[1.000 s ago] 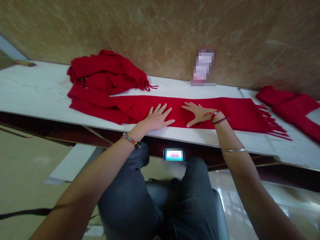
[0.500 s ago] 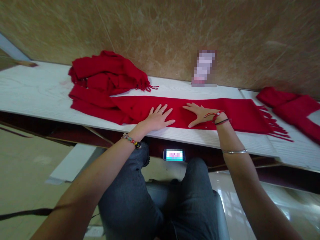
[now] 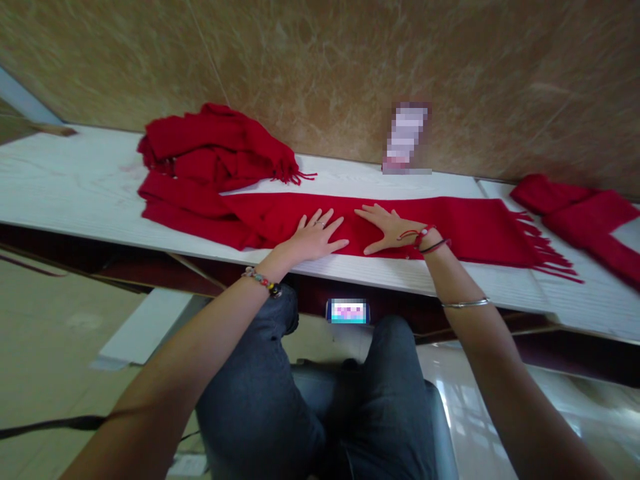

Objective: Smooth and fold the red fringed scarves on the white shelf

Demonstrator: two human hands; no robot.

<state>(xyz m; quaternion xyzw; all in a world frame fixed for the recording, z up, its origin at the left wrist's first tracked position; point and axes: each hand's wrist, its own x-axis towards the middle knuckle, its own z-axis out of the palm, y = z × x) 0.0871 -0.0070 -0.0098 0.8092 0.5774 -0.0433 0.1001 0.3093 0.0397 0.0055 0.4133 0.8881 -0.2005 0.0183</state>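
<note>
A red fringed scarf (image 3: 475, 230) lies along the white tabletop, its right part flat and its left part bunched into a loose heap. My left hand (image 3: 316, 238) rests palm down on the flat stretch with its fingers spread. To its right, my right hand (image 3: 389, 228) also lies on the cloth, fingers apart. Neither hand grasps anything. The scarf's fringe hangs out at its right end, and another fringed end shows at the back of the heap.
A second red cloth (image 3: 580, 207) lies folded at the right. Against the marbled wall (image 3: 320, 73) leans a blurred-out upright object (image 3: 406, 137). Below the table edge a lit screen (image 3: 348, 311) shows near my knees. The white tabletop (image 3: 65, 177) extends left.
My right hand has slid a little left over the scarf, closer to my left hand. My left hand has hardly moved, and the heap looks the same.
</note>
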